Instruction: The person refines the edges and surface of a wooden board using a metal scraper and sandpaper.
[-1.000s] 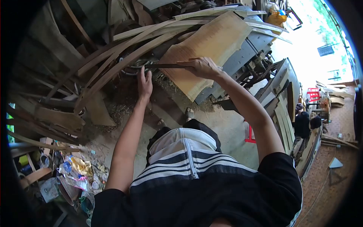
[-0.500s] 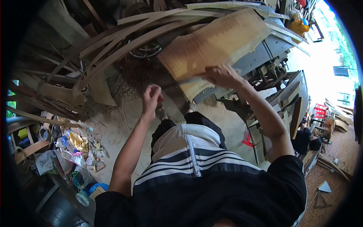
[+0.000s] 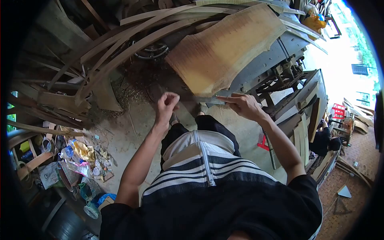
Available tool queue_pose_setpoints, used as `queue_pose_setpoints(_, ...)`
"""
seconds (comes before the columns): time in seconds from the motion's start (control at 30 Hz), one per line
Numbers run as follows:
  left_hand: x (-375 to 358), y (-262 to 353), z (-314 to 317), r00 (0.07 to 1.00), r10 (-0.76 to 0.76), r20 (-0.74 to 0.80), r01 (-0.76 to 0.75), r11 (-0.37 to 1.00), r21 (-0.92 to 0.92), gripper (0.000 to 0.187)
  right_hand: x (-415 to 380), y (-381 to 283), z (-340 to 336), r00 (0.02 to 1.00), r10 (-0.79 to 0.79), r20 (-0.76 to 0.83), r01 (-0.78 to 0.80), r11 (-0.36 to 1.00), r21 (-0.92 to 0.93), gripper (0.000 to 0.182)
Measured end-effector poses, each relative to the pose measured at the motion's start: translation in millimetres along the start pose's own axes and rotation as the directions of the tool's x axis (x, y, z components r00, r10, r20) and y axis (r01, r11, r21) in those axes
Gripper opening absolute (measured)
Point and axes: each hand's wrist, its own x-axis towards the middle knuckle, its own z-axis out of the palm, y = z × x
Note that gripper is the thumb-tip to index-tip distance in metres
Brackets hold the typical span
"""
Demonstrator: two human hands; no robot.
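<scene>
My right hand (image 3: pixel 244 106) is closed round the end of a flat grey blade-like tool (image 3: pixel 216 101), with one finger stretched along it. The tool points left toward my other hand, and its far end is smeared by motion. My left hand (image 3: pixel 167 105) is raised level with it, thumb and fingers curled into a pinch; what they hold, if anything, is too small to make out. Just beyond both hands lies a broad wooden slab (image 3: pixel 224 48) with a rough natural edge, its near corner close to the tool.
The slab rests on a grey metal machine table (image 3: pixel 260 68). Long curved wooden strips (image 3: pixel 132 38) arch across the back left. Bags and litter (image 3: pixel 82 152) lie on the floor at left. Another person (image 3: pixel 326 140) is low down at far right, near a red plastic chair (image 3: pixel 339 112).
My right hand has come down nearer my body with the tool, away from above the slab. My left hand has moved slightly right, fingers still curled.
</scene>
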Motion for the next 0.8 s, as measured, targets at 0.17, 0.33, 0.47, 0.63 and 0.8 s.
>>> queue_pose_setpoints(0.17,68,74,43,0.759,0.602,0.247,-0.636,0.607,0.476,0.010,-14,0,39,0.863,0.261,-0.433,-0.220,0.965,0.143,0.040)
queue_pose_setpoints(0.33,110,100,77,0.599,0.622,0.504,-0.752,0.223,0.620,0.013,-11,-13,88,0.642,0.432,-0.634,-0.409,0.892,0.193,0.043)
queue_pose_setpoints(0.47,98,85,54,0.603,0.536,0.590,-0.784,0.266,0.561,0.014,-24,-49,137,0.588,0.492,-0.642,-0.347,0.870,0.349,0.045)
queue_pose_setpoints(0.63,107,95,63,0.640,0.452,0.621,-0.768,0.375,0.520,0.014,-19,-53,135,0.547,0.515,-0.660,-0.336,0.857,0.390,0.047)
queue_pose_setpoints(0.8,134,104,76,0.654,0.505,0.563,-0.756,0.469,0.457,0.012,4,-40,109,0.516,0.484,-0.707,-0.481,0.846,0.227,0.045)
